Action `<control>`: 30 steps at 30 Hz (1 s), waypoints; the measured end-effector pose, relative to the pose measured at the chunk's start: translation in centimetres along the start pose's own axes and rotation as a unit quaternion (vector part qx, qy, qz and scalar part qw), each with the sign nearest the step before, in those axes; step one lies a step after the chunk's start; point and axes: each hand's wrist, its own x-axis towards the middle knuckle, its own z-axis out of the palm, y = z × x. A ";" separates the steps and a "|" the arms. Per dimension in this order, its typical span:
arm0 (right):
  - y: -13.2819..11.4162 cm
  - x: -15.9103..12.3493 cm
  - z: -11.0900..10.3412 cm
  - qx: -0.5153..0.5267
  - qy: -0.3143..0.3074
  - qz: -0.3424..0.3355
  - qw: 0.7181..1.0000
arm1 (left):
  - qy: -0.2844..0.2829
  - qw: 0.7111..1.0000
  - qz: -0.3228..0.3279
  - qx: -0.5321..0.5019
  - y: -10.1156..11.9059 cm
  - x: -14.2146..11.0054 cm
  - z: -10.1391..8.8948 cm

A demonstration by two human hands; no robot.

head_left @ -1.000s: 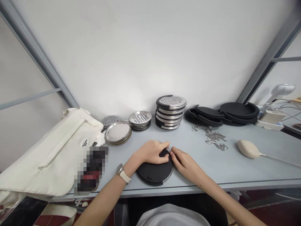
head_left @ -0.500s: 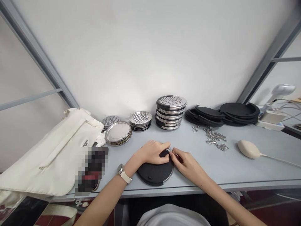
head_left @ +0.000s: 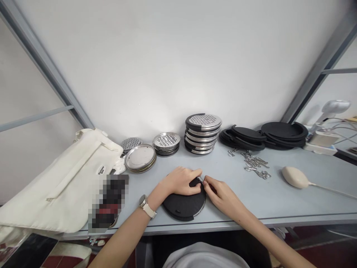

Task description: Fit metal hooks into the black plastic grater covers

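A black round disc [head_left: 184, 204] with a thin metal rim at its lower right lies on the table before me. My left hand [head_left: 184, 181] is closed on its upper part, thumb on the face and index finger curled near the edge. At the disc's upper right edge, my right hand [head_left: 218, 189] pinches a small metal clip [head_left: 200, 179], only partly visible between the fingers. The clip touches the disc's edge beside my left index finger. Several similar metal clips [head_left: 255, 162] lie loose beyond my right hand.
Behind stand stacked metal grater discs [head_left: 166, 140], plain metal discs [head_left: 140, 156] and a taller black-rimmed grater stack [head_left: 203, 134]. Black round covers [head_left: 248, 137] are piled further right. A cream corded device [head_left: 295, 176] lies at right, a cream bag [head_left: 64, 178] at left.
My right fingers have shifted very slightly at the clip. The disc and my left hand stay in place.
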 end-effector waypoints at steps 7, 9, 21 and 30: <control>0.1 -0.1 0.0 -0.020 -0.008 0.002 1.000 | 0.002 1.000 0.003 0.007 0.0 0.0 0.0; 0.2 0.0 0.1 -0.035 -0.014 0.002 0.999 | 0.007 1.000 0.007 0.012 0.0 0.0 0.0; 0.2 -0.1 0.2 -0.077 -0.025 0.005 0.997 | 0.004 1.000 0.010 0.029 0.0 0.0 0.1; 0.3 0.0 0.2 -0.083 -0.030 0.013 0.996 | 0.005 0.999 0.012 0.036 0.0 0.0 0.3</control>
